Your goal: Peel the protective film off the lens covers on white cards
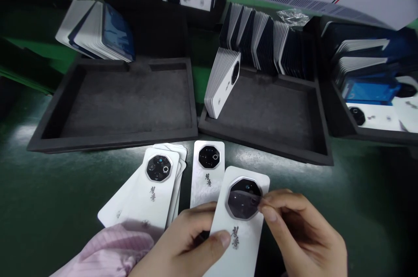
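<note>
White phone panel held aslant above the near part of the desk, camera end pointing away, dark lettering just below the octagonal camera window. Left hand closed around its left edge, thumb laid on the face beside the lettering. Right hand with thumb and forefinger pinched together at the right rim of the window, on a thin see-through film lying across part of the glass. Pink striped sleeve at the left wrist, in front of a loose stack of white panels near the close edge of the left tray. Between stack and held panel, a single white panel flat on the desk, lower end hidden behind the left hand. At the left tray's far left corner, a leaning stack with a blue top. In the right tray, a slim bundle of panels upright by the near left corner; along the far edge, fanned rows of white and dark panels. Beyond those, crumpled clear plastic.
</note>
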A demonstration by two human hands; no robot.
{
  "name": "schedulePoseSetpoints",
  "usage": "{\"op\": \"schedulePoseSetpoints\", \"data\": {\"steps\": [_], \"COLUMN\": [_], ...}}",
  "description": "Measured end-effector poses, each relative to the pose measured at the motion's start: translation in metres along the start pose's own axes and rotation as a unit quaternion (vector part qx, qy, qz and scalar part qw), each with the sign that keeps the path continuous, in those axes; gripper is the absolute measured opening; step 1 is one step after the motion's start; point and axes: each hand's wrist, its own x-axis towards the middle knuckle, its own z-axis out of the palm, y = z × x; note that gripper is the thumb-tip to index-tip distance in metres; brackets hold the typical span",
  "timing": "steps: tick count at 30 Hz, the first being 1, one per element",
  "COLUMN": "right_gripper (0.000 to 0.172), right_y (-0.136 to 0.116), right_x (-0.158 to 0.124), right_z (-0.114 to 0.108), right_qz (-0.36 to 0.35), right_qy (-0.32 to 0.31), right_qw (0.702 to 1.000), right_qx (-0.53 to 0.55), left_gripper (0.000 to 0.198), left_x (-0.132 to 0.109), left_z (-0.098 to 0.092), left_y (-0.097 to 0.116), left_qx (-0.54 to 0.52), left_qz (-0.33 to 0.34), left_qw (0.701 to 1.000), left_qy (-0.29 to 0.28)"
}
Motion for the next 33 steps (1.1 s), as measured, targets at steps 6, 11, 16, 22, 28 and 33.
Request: {"op": "schedulePoseSetpoints", "data": {"steps": [6, 11, 16, 22, 28, 33], "right_gripper": [0.010, 0.012, 0.010, 0.008, 0.010, 0.009], "right_y": [0.000, 0.001, 0.005, 0.011, 0.013, 0.013], "right_x": [0.000, 0.000, 0.000, -0.001, -0.002, -0.001], "right_z": [-0.001, -0.002, 0.001, 0.005, 0.005, 0.005], "right_qz": [0.011, 0.033, 0.055, 0.049, 0.055, 0.055], "right_qy": [0.006, 0.012, 0.031, 0.001, 0.006, 0.011], "right_qw": [1.000, 0.999, 0.998, 0.998, 0.998, 0.998], "right_qx": [0.008, 0.007, 0.028, 0.033, 0.004, 0.007], "left_gripper": [0.025, 0.028, 0.027, 0.024, 0.022, 0.020], "left_x": [0.000, 0.001, 0.002, 0.001, 0.002, 0.003], "left_z": [-0.001, -0.001, -0.001, 0.000, 0.000, -0.002], "left_y": [-0.001, 0.001, 0.003, 0.002, 0.003, 0.000], "left_qx": [0.005, 0.019, 0.038, -0.004, -0.013, -0.012], "left_qz": [-0.024, -0.038, -0.035, -0.047, -0.039, -0.019], "left_qw": [1.000, 0.999, 0.999, 0.999, 0.999, 1.000], "left_qy": [-0.004, -0.013, -0.001, 0.009, 0.003, -0.004]}}
